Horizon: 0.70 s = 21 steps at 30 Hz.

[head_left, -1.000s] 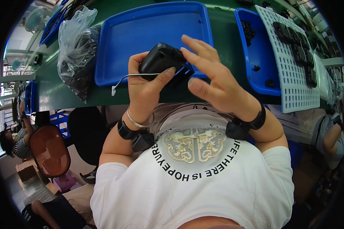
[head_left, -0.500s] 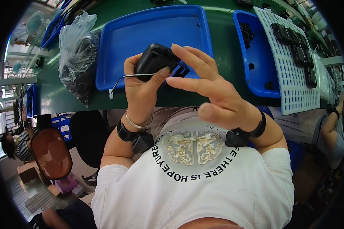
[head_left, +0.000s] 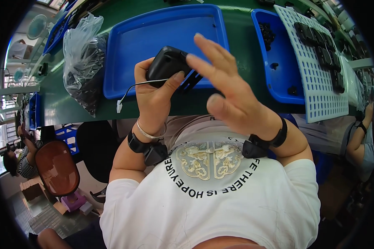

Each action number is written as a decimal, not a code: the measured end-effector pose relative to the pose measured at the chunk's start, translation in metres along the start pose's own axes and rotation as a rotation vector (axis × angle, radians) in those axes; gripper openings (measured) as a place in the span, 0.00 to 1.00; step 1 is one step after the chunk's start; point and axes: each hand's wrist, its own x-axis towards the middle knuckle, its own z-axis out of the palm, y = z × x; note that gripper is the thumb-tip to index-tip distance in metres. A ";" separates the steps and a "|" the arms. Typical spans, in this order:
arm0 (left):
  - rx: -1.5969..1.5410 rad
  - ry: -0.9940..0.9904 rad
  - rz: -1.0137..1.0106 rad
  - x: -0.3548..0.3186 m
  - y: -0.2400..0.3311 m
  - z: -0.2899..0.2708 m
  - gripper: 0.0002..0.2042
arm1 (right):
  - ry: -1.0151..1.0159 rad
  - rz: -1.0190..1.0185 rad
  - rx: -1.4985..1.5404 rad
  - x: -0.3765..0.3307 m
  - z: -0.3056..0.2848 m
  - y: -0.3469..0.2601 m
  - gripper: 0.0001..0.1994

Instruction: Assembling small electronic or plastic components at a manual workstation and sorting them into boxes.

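My left hand (head_left: 156, 93) is closed round a black plastic housing (head_left: 166, 64), its thumb laid along the near side. From the housing a thin pale cable (head_left: 133, 86) runs out to the left, ending in a small white connector (head_left: 119, 106) that hangs free. Dark slotted prongs (head_left: 192, 81) show at the housing's right side; whether they belong to it I cannot tell. Beside the housing, my right hand (head_left: 230, 85) has its fingers stretched and apart, with a fingertip close to the housing's right end. Nothing shows in that hand.
Behind my hands lies a large blue tray (head_left: 133, 35) on the green table (head_left: 243, 31). To its left stands a clear plastic bag (head_left: 85, 58) of dark parts. At right are a blue bin (head_left: 284, 79) with small black parts and a white perforated board (head_left: 320, 97) bearing several black housings.
My right hand has turned and its fingers have lifted a little, with the thumb drawn back. The left hand and housing are almost where they were.
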 end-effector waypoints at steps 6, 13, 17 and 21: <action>0.016 0.003 0.025 0.000 -0.001 0.002 0.22 | -0.008 0.119 -0.072 0.003 0.005 0.010 0.32; 0.029 0.010 0.024 0.001 -0.001 0.002 0.22 | -0.131 0.027 -0.024 0.002 0.005 0.002 0.34; 0.084 -0.024 0.092 0.000 -0.006 0.003 0.22 | -0.069 0.240 -0.161 0.007 0.003 0.011 0.34; 0.030 -0.001 0.027 -0.001 -0.004 0.001 0.22 | -0.114 0.040 0.022 0.002 0.007 -0.006 0.34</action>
